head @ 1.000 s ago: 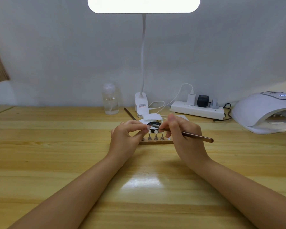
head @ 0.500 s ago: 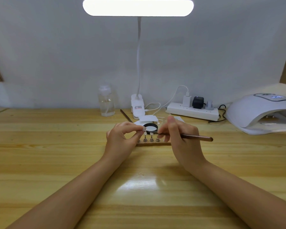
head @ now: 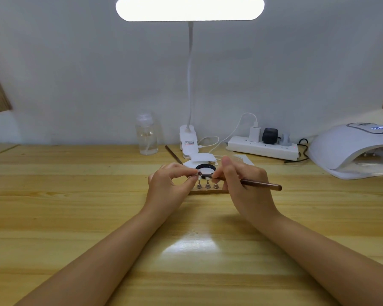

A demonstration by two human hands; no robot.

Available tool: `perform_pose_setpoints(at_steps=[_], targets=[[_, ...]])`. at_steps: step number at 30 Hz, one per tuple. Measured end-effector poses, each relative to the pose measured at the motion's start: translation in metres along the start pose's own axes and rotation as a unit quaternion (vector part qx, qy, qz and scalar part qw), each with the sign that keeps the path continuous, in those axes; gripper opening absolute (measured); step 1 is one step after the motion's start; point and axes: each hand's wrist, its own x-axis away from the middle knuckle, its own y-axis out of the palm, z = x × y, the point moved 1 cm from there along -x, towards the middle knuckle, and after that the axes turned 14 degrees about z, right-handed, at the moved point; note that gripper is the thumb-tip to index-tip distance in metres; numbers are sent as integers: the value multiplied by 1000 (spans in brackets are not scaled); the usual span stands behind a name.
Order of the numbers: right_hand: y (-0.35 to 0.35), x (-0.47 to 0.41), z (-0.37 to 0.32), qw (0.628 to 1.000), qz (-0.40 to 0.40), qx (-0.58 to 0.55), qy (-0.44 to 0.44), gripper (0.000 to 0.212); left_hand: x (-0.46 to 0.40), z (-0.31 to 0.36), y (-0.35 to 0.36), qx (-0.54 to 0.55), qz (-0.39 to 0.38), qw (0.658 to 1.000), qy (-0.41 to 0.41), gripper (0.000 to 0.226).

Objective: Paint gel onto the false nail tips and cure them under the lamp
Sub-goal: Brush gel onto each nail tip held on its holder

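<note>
1. Nearest to me, both forearms stretch out over bare wooden table (head: 75, 217), with a bright patch of lamp glare between them. That near stretch is the widest open room; either elbow could slide back or outward without meeting anything.

2. The left hand (head: 170, 184) has its thumb and forefinger pinched on one stand at the left end of the row, where a second ago the same pinch sat slightly further right. The right hand (head: 241, 184) grips the brush (head: 261, 184) like a pen, and its tip now reaches in toward the pinched nail tip (head: 199, 178). I take this as gel going onto a tip at the left end, painting barely under way.

3. The false nail tips stand on small pegs on a wooden holder (head: 208, 191), between the two hands. Three pegs show; any others are hidden by the fingers.

4. Just behind sits a black-rimmed gel pot (head: 205, 170) on a white pad, close enough that a careless lift of the brush could clip it.

5. Further back: a spare brush (head: 173, 154), a clear bottle (head: 146, 135), the desk lamp's clip base (head: 187, 140) and a power strip (head: 263, 147). Cables crowd that edge.

6. Far right, the curing lamp (head: 352, 149) waits with its mouth open, well apart from the holder, over clear table.
</note>
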Motion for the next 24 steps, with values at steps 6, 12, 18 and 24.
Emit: perform_pose_setpoints(at_steps=[6, 12, 18, 24], targets=[[1, -2, -2, 1000, 17, -18, -14, 42, 0, 0, 1, 1, -4, 1000, -4, 24], [-1, -1, 2, 997, 15, -41, 60, 46, -1, 0, 1, -2, -5, 1000, -4, 22], [1, -3, -3, 1000, 5, -12, -1, 36, -1, -1, 2, -4, -6, 1000, 4, 20], [-2, -4, -5, 992, 30, -61, 106, 46, -2, -2, 2, 6, 3, 1000, 4, 23]])
